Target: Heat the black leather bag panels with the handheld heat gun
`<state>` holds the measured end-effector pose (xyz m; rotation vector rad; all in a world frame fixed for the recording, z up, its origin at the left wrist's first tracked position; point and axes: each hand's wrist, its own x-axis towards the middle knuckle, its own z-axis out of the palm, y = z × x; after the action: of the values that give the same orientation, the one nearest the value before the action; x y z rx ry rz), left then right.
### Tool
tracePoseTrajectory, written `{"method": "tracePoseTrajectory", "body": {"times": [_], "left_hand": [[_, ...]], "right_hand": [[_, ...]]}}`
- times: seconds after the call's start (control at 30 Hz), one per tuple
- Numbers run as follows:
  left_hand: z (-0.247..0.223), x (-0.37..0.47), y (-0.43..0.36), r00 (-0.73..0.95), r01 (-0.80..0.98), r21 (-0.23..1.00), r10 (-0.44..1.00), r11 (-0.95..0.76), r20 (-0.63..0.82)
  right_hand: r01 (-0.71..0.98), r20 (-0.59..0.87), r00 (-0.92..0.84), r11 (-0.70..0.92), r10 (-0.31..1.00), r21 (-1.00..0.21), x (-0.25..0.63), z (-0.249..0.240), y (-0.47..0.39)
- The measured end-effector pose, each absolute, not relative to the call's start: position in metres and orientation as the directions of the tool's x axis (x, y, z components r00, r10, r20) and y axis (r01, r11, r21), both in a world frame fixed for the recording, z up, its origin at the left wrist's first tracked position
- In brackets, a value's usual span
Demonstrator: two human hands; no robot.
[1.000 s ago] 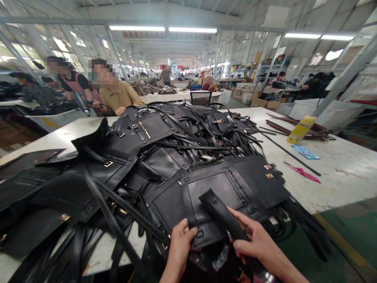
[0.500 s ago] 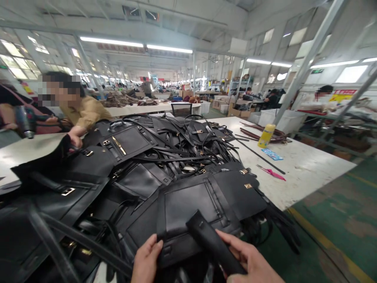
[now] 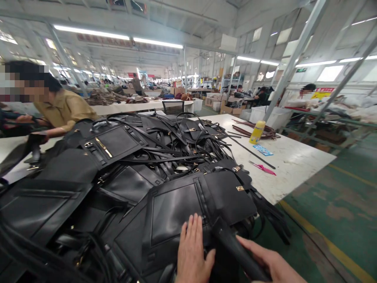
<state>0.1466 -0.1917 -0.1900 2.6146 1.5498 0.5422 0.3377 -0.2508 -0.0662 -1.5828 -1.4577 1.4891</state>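
My left hand [image 3: 193,251] lies flat, palm down, on a black leather bag piece [image 3: 173,212] at the near edge of a large pile. To its right, my right hand [image 3: 272,261] has its fingers round a thick black strap-like piece [image 3: 238,249], whose far end rests by the bag piece. A black flap with a gold clasp [image 3: 240,188] spreads out beyond both hands. Further back in the pile lies another bag piece with a gold zipper [image 3: 103,147] and a buckle. Many thin black straps [image 3: 165,157] run tangled across the middle.
On the white table [image 3: 300,165] are a yellow bottle [image 3: 257,131], a blue card [image 3: 263,150], pink-handled snips [image 3: 266,169] and coiled brown straps [image 3: 271,133]. A co-worker in a tan shirt [image 3: 66,106] leans over the pile's left end. Metal posts slant up at the right.
My left hand has moved right and flattened onto the bag piece. My right hand and the strap-like piece shifted right and down. The co-worker has pulled a dark piece to the left.
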Motion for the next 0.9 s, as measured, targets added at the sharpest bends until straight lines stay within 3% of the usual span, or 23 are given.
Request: {"method": "tracePoseTrajectory", "body": {"times": [0.2, 0.4, 0.5, 0.6, 0.77, 0.9], "left_hand": [[-0.195, 0.144, -0.193, 0.390, 0.848, 0.201, 0.835, -0.490, 0.389], [-0.198, 0.149, -0.194, 0.318, 0.833, 0.311, 0.857, -0.457, 0.405], [-0.202, 0.151, -0.191, 0.304, 0.836, 0.303, 0.845, -0.458, 0.440], [-0.205, 0.155, -0.192, 0.285, 0.862, 0.268, 0.847, -0.431, 0.449], [-0.193, 0.160, -0.197, 0.299, 0.879, 0.287, 0.910, -0.380, 0.287], [-0.153, 0.149, -0.163, 0.253, 0.867, 0.411, 0.959, -0.282, 0.124]], "right_hand": [[0.299, -0.331, -0.104, -0.288, 0.938, -0.910, 0.314, -0.063, -0.225], [0.119, -0.383, -0.281, -0.364, 0.880, -0.924, 0.322, -0.056, -0.236], [0.179, -0.453, -0.221, -0.420, 0.864, -0.889, 0.317, -0.071, -0.228], [0.224, -0.370, -0.147, -0.333, 0.917, -0.916, 0.302, -0.087, -0.200], [0.228, -0.167, -0.058, -0.150, 0.984, -0.962, 0.287, -0.085, -0.135], [0.208, -0.105, -0.036, -0.095, 0.994, -0.973, 0.296, -0.061, -0.126]]}}
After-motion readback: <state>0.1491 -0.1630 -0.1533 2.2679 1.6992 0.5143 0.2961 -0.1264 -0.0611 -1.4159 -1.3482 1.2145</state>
